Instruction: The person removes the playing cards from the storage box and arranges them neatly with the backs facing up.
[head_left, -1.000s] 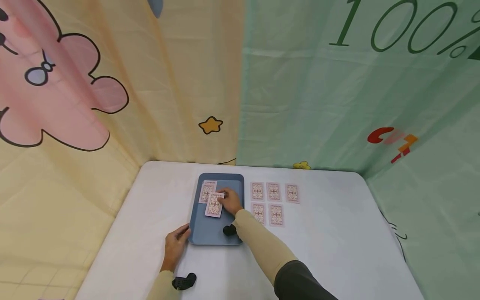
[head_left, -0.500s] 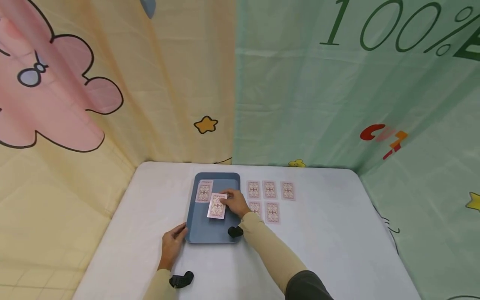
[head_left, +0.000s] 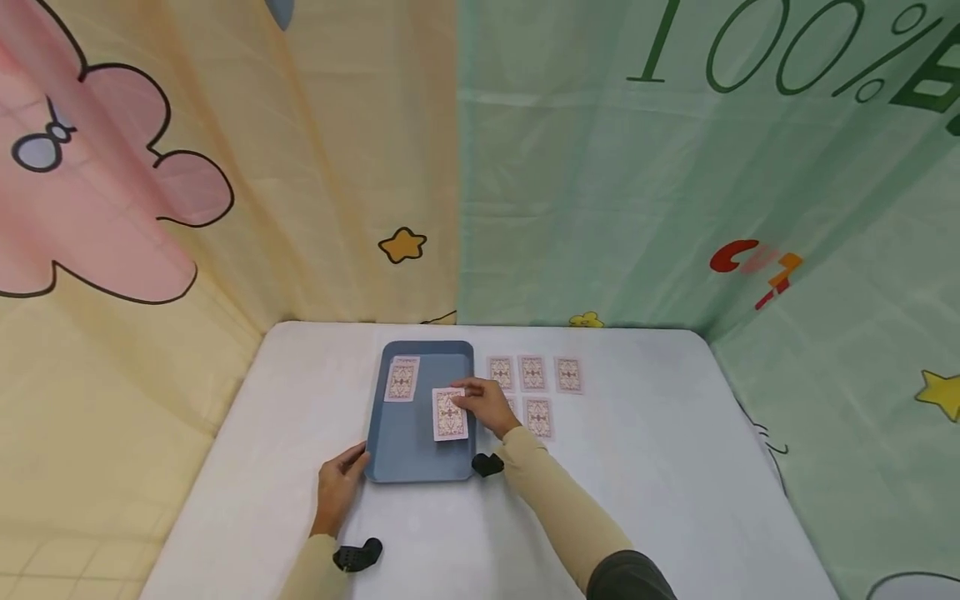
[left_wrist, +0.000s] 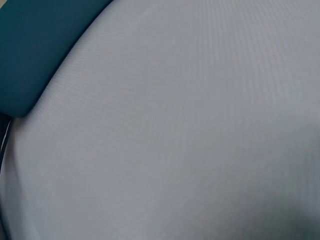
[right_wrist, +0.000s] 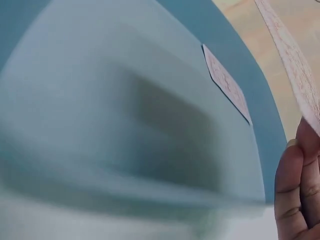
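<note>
My right hand (head_left: 483,404) pinches a playing card (head_left: 450,415) by its upper right edge, above the right part of a blue tray (head_left: 420,472). The card's red patterned back faces up, and in the right wrist view the fingers (right_wrist: 290,192) hold its lower end. Another face-down card (head_left: 402,379) lies in the tray's far left corner. My left hand (head_left: 337,490) holds the tray's near left edge between thumb and fingers. In the left wrist view only the tray's corner (left_wrist: 35,55) shows, with that hand out of sight.
Right of the tray, several face-down cards (head_left: 532,373) lie in two rows on the white table (head_left: 645,467). One near-row card is partly hidden by my right hand. Printed curtains (head_left: 585,192) stand behind the table and along its sides.
My right hand has carried the held card rightward, away from the card at the tray's far left. The left hand stays on the tray's edge. The head view has shifted slightly.
</note>
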